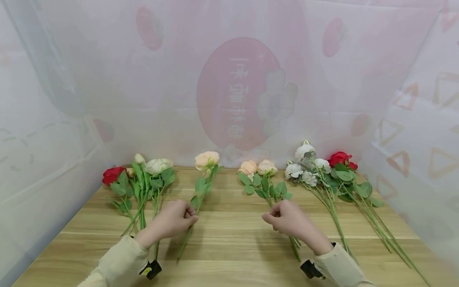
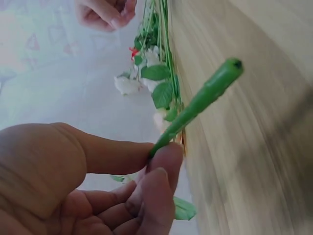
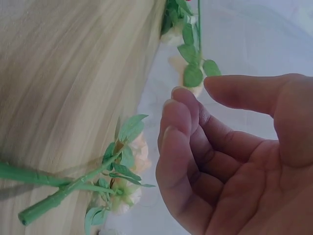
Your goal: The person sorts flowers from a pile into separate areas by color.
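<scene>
Pinched the stem [image 2: 200, 105] of a peach rose [image 1: 207, 160] in the left grip [image 1: 173, 219]; held the right grip [image 1: 289, 219] loosely parted near pale roses [image 1: 267, 168].

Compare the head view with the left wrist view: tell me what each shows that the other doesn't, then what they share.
Only the head view: the pink circle with white characters on the backdrop, both sleeves, and the red flower at the far left.

Only the left wrist view: the palm side of the left hand and the dark centre in the end of its pinched green stem.

Both: the two hands, that stem, white flowers, and the wooden table.
</scene>
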`<state>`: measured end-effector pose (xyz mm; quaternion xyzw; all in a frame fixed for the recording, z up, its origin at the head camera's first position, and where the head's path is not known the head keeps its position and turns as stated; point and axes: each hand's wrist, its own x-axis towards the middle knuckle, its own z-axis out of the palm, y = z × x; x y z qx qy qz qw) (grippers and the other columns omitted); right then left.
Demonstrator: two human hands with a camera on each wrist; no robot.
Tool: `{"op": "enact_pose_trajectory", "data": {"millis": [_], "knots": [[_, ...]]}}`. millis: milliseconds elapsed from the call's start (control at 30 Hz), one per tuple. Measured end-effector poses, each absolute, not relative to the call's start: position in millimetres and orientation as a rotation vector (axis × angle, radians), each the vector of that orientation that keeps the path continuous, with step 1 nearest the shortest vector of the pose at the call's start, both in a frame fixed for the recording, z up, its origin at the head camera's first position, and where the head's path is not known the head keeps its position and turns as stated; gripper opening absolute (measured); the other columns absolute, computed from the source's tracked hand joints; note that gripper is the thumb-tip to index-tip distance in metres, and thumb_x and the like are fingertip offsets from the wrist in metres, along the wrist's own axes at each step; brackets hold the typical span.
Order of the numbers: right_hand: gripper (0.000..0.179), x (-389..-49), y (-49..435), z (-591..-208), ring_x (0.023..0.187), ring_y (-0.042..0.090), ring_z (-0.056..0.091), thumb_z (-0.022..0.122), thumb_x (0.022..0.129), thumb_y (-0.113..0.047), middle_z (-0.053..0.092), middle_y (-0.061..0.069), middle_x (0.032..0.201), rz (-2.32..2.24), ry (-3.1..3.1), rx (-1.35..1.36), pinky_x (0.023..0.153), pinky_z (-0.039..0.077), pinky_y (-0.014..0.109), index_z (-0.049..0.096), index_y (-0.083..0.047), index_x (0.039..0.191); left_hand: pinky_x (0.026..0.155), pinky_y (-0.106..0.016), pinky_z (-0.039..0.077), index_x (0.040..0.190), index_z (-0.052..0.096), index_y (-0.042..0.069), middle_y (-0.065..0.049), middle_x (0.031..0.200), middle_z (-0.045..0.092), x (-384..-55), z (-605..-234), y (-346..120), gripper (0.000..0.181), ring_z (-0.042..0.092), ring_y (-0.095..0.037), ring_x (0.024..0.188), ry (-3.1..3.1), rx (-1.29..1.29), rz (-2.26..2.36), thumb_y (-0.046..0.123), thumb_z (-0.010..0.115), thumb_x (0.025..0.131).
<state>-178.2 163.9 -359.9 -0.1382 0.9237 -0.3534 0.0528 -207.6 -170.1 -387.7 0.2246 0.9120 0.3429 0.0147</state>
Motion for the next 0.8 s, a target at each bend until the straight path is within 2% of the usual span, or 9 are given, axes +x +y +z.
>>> {"op": "enact_pose_trajectory", "data": {"millis": [100, 333, 500, 633, 800], "knots": [[0.030, -177.9, 159.8, -361.1, 0.050, 0.015, 0.055, 0.065, 0.096, -0.025, 0.060, 0.006, 0.060, -1.073, 2.798, -0.446, 0.051, 0.046, 0.033, 0.067, -0.011, 0.070, 0.051, -0.024, 0.042, 0.081, 0.062, 0.006, 0.003, 0.065, 0.055, -201.3, -386.9, -163.5, 0.012, 0.048, -0.009, 0.052, 2.848, 0.737, 1.121, 0.006, 0.069, 0.091], [0.026, -174.5, 147.1, -362.2, 0.055, 0.017, 0.057, 0.064, 0.097, -0.028, 0.062, 0.001, 0.064, -1.142, 2.767, -0.553, 0.051, 0.047, 0.032, 0.069, -0.012, 0.077, 0.056, -0.025, 0.051, 0.084, 0.066, 0.005, 0.005, 0.071, 0.061, -189.8, -385.2, -148.0, 0.008, 0.057, -0.007, 0.058, 2.828, 0.840, 1.265, 0.005, 0.069, 0.091], [0.028, -168.8, 133.2, -360.7, 0.059, 0.019, 0.059, 0.063, 0.098, -0.035, 0.062, -0.001, 0.067, -1.261, 2.728, -0.570, 0.052, 0.049, 0.032, 0.071, -0.012, 0.084, 0.050, -0.027, 0.052, 0.089, 0.066, 0.003, 0.003, 0.074, 0.064, -178.4, -381.8, -138.7, 0.008, 0.061, -0.014, 0.057, 2.721, 0.892, 1.412, 0.009, 0.068, 0.094], [0.034, -164.9, 122.6, -359.8, 0.065, 0.022, 0.061, 0.059, 0.099, -0.042, 0.063, 0.002, 0.074, -1.383, 2.661, -0.550, 0.057, 0.053, 0.039, 0.070, -0.011, 0.089, 0.047, -0.027, 0.052, 0.092, 0.066, 0.002, 0.003, 0.074, 0.064, -168.8, -380.3, -131.0, 0.011, 0.062, -0.015, 0.058, 2.672, 0.928, 1.469, 0.012, 0.069, 0.094], [0.033, -162.2, 113.4, -360.7, 0.069, 0.026, 0.062, 0.055, 0.102, -0.037, 0.063, 0.002, 0.077, -1.478, 2.583, -0.575, 0.060, 0.054, 0.043, 0.070, -0.009, 0.094, 0.047, -0.027, 0.052, 0.089, 0.065, 0.004, 0.005, 0.074, 0.064, -160.7, -381.9, -121.2, 0.010, 0.062, -0.012, 0.058, 2.602, 0.973, 1.520, 0.012, 0.069, 0.094]]}}
